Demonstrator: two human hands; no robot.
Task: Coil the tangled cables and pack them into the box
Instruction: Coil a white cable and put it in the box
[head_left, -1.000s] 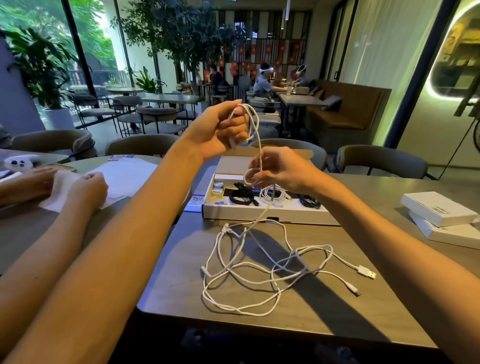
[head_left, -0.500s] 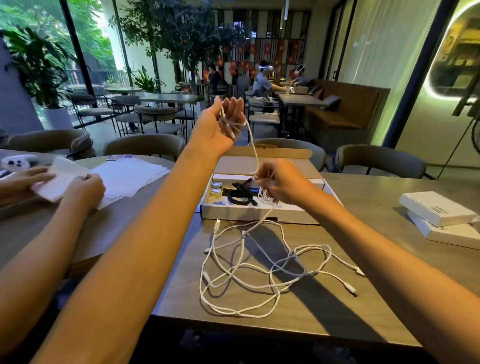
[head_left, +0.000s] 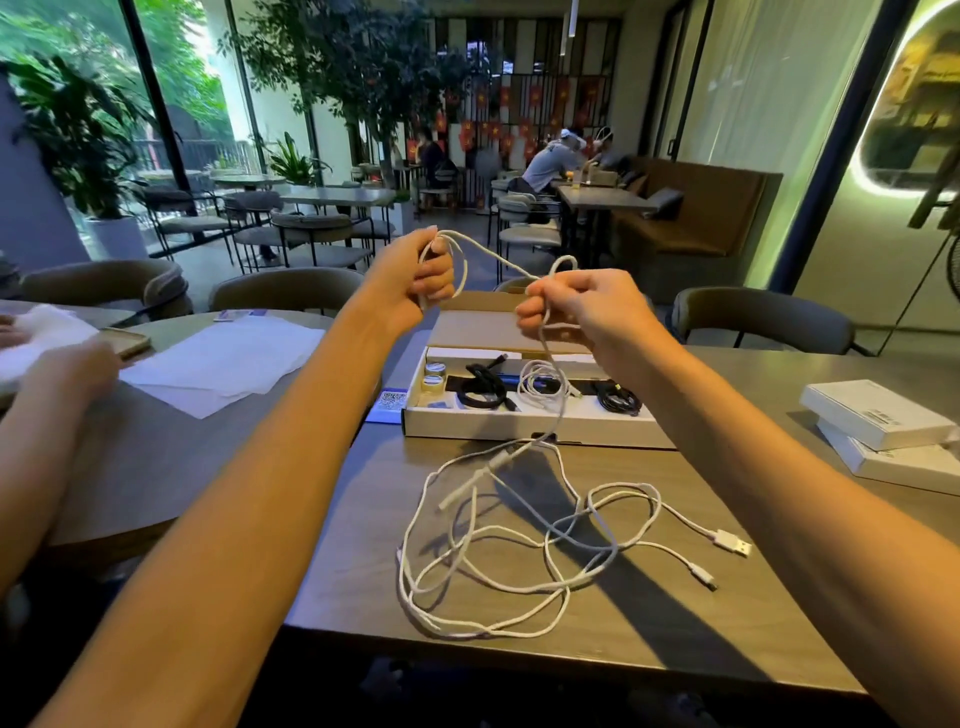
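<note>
Two hands up over box (head_left: 519, 428), both closed on one white cable (head_left: 574, 517). Our left hand (head_left: 415, 280) grips small loops; our right hand (head_left: 587, 306) pinches strand just to its right. Short span runs left-to-right between them. From right hand, cable drops nearward onto table (head_left: 363, 571), loose tangle sprawled near, box between it and hands. We judge right hand nearer slack, best placed to feed next loop leftward.
</note>
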